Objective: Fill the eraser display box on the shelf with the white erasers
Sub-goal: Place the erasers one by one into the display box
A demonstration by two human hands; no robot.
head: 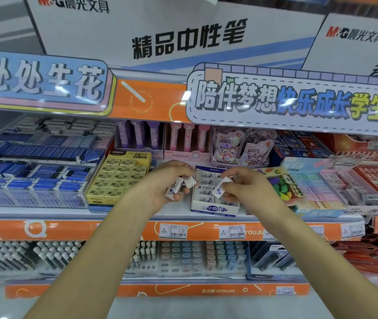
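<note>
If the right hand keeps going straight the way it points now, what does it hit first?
Most likely the white erasers already packed in the eraser display box. The right hand holds a white eraser over the box's right side, pointing forward and down into it. Depth is unclear from one view.

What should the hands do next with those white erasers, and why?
Probably lower the right hand and set its eraser into the display box. That hand already hovers over the box's right side, where the rows look less full. The left hand holds spare erasers beside the box.
</note>
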